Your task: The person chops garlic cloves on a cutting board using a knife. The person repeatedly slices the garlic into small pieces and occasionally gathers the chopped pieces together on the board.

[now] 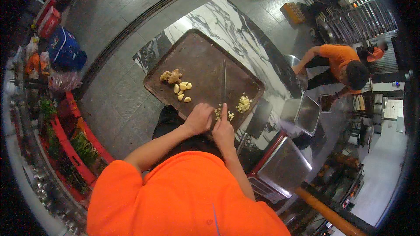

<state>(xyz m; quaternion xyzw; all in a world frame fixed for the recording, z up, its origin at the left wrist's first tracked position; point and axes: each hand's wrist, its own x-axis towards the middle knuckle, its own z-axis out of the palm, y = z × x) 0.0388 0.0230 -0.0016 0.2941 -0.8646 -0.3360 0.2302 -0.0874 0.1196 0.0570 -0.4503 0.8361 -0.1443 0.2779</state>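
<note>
A brown cutting board (200, 55) with a raised rim lies before me. My right hand (223, 132) grips a knife (225, 82), its narrow blade seen edge-on and pointing away across the board. Beside it, my left hand (200, 118) rests at the board's near edge with curled fingers; whether they hold anything is hidden. Chopped garlic (230, 116) lies around the knife near my right index finger. To the right sits a small heap of minced garlic (244, 104). Several peeled garlic cloves (183, 86) and a piece of ginger root (171, 76) are on the left.
The board rests on a marble-patterned table (216, 13). A cleaver (259, 118) lies right of the board, near metal pans (308, 113). A co-worker in orange (341, 62) bends over at the right. Red crates (73, 160) with greens stand at the left.
</note>
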